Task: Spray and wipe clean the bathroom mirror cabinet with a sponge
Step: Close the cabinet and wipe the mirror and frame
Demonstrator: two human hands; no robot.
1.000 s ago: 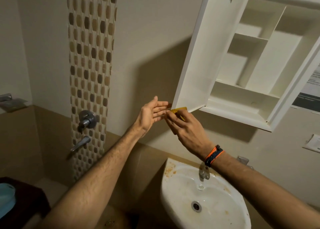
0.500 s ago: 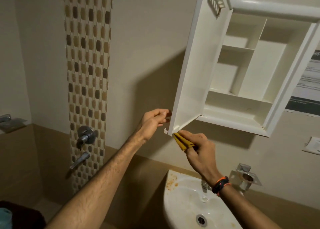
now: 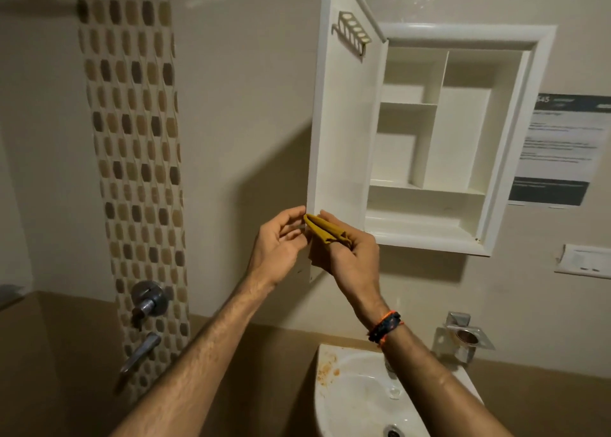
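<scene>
Head camera looks up at a white cabinet [image 3: 429, 139] fixed to a beige wall, its door [image 3: 344, 122] swung open to the left so the inner face shows. A small white rack [image 3: 352, 31] with a row of holes sits near the top of that inner face. Inside the cabinet are bare white shelves and upright dividers.

Both hands meet at the door's lower left corner. The left hand [image 3: 281, 244] has its fingers curled loosely, fingertips touching the door's outer edge at the corner; whether it actually grips the edge cannot be told. The right hand [image 3: 352, 258], with a dark and orange band [image 3: 385, 327] on the wrist, pinches a folded yellow cloth [image 3: 325, 230] and presses it against the door's bottom edge. The cloth's tip lies between the two hands, just beside the left fingertips.

Below the hands is a stained white sink [image 3: 363, 390]. A metal holder [image 3: 464, 337] is mounted on the wall to its right. On the left, a strip of brown mosaic tile [image 3: 132, 139] runs down the wall, with a chrome tap [image 3: 147, 301] set in it. A printed notice [image 3: 562, 149] hangs right of the cabinet.
</scene>
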